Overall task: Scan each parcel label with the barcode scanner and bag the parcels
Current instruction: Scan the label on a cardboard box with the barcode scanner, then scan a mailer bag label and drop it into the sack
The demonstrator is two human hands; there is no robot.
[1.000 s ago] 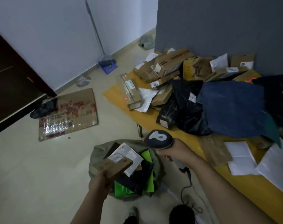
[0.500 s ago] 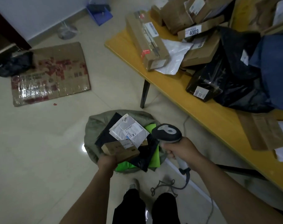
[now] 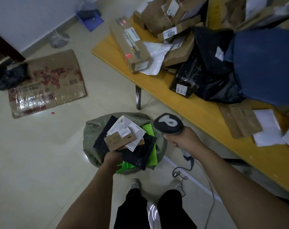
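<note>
Yellow table (image 3: 198, 113) runs along my right side, far to near. It carries a heap of parcels (image 3: 181, 52): brown cartons at the back, a big blue bag (image 3: 264, 63) and a black poly bag (image 3: 214, 76) nearer me. A flat cardboard sheet (image 3: 47, 83) lies on the floor to the left, well apart from the rest. The grey-green sack (image 3: 90, 131) sits on the floor right in front of me, near the table leg (image 3: 138, 96). Its mouth is up, w/ black, green and white bagged parcels inside and a white mailer (image 3: 124, 123) marked 7002 on top. The long carton (image 3: 130, 45) lies at the table's far corner, long axis roughly far to near, near end by the table edge.

Scanner (image 3: 168, 123): in my right hand (image 3: 181, 139), fingers wrapped tight round the handle, over the floor betw. sack and table. The head's long axis goes left-right, nose end to the left, towards the sack; its top faces up at me. Its cable (image 3: 186, 164) drops to the floor.

Small box (image 3: 119, 140): over the sack mouth, above the white mailer. Long axis across my view, left to right, label side up, label at the right end. My left hand (image 3: 112, 158) is at its near-left corner, back of hand up, fingers hidden underneath, so prob. gripping that corner.
</note>
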